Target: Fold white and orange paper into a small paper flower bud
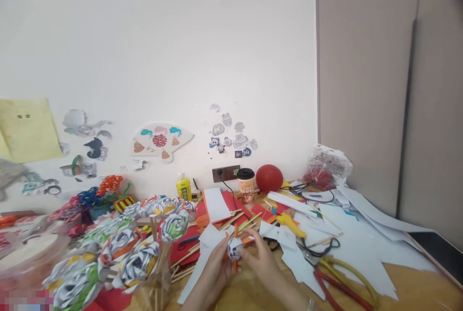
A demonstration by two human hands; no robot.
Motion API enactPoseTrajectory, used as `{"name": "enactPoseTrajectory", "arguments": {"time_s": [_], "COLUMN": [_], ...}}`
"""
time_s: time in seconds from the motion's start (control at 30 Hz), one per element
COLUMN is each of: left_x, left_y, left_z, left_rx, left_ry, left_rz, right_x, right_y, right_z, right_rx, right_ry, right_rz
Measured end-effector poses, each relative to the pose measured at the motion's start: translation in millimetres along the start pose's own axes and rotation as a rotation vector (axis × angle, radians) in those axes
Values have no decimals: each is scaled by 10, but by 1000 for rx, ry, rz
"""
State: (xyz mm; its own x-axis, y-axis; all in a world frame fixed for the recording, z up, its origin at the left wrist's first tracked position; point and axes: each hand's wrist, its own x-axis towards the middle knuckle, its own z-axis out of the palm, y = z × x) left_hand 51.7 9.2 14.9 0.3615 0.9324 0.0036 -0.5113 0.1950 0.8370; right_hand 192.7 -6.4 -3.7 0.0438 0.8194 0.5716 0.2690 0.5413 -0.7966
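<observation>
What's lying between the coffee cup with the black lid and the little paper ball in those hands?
Thin wooden sticks and red paper lie between the cup and paper ball, as the head view shows.

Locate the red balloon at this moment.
In the head view, the red balloon sits right of center against the wall, just right of the black-lidded cup.

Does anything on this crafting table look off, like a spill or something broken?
I see no spill or breakage, and the lidded cup stands upright. The untidiest spot is the right side: white paper sheets lie askew, overlapping, some with jagged edges.
</observation>
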Motion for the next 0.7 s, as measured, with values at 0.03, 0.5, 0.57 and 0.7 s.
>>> {"name": "enactPoseTrajectory", "arguments": {"time_s": [0.03,0.5,0.57,0.7], "left_x": [-2,-43,-54,-43], "left_y": [5,10,-27,-82], "left_z": [-3,114,151,138], "left_rx": [5,107,175,382], "left_ry": [-4,55,63,26], "left_rz": [3,176,204,245], "right_x": [4,22,16,4], "right_y": [-32,-32,-13,16], "right_z": [-20,-60,-49,-36], "right_rx": [17,-155,-204,-229], "right_ry": [-31,151,167,117], "right_rz": [12,-94,-116,-148]}}
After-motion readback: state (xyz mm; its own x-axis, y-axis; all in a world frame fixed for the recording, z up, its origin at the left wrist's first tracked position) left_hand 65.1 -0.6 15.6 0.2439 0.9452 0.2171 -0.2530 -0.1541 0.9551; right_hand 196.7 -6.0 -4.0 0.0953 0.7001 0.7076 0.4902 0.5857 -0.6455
